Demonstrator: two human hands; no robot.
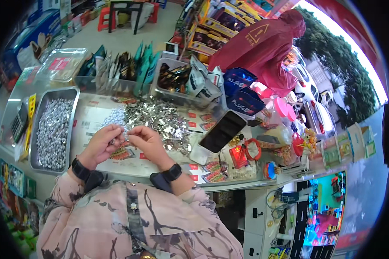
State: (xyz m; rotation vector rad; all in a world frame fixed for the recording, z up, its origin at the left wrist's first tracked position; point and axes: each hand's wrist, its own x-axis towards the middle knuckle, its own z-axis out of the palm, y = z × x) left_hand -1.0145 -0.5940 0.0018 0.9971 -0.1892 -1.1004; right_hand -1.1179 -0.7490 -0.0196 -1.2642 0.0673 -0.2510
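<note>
Between my two hands, just over the counter's near edge, I hold a small silvery piece (124, 136), too tiny to make out in detail. My left hand (103, 142) has its fingers curled inward, tips pressed to one side of the piece; my right hand (146, 141) meets it from the other side, thumb and forefinger pinching together, the other fingers folded under.

Just beyond my knuckles lies a loose heap of shiny silver pieces (157, 118), spread across the counter (93, 116) over printed sheets. To my left sits a metal tray (35, 129) filled with small silver-wrapped bits, and a calculator (18, 122) lies past it. To my right a dark phone (222, 131) rests tilted, close by the heap's edge, with red packets (238, 156) and small clutter near it (a crowded corner). Behind the heap stand clear bins of packaged snacks (177, 80).

Both wrists hover near the counter's front edge, each with a black band (81, 169), forearms coming up from below in patterned pink sleeves (129, 216). A person in a red raincoat (261, 43) stands beyond the counter.
</note>
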